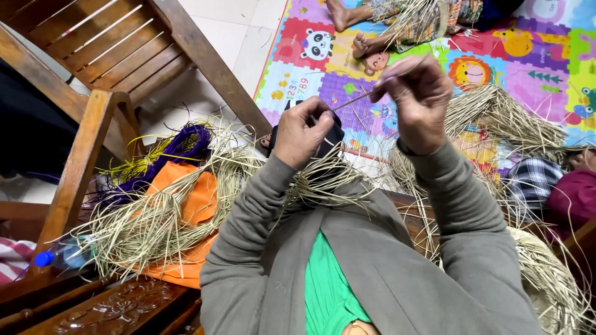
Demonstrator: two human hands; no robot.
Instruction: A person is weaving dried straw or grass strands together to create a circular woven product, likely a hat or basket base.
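Straw (155,217) covers much of the scene, so a lot is hidden or hard to read. What the left hand (302,133) grips, at frame centre, is a dark object (332,138) mostly covered by the fingers and by loose strands below it; its shape cannot be told. The left hand is closed around it. The right hand (417,99), just right of centre and higher, is pinched narrow, fingertips together on a thin strand (351,102) that runs down-left to the dark object. Both grey sleeves fill the lower middle. At lower left an orange cloth (198,198) lies half buried under straw, with purple fibre (186,146) above it and a bottle (56,254) partly hidden by a wooden chair (124,49). At the top edge another person's feet (357,31) are cut off, resting on a coloured play mat (546,56). A checked cloth at the right edge is partly hidden.
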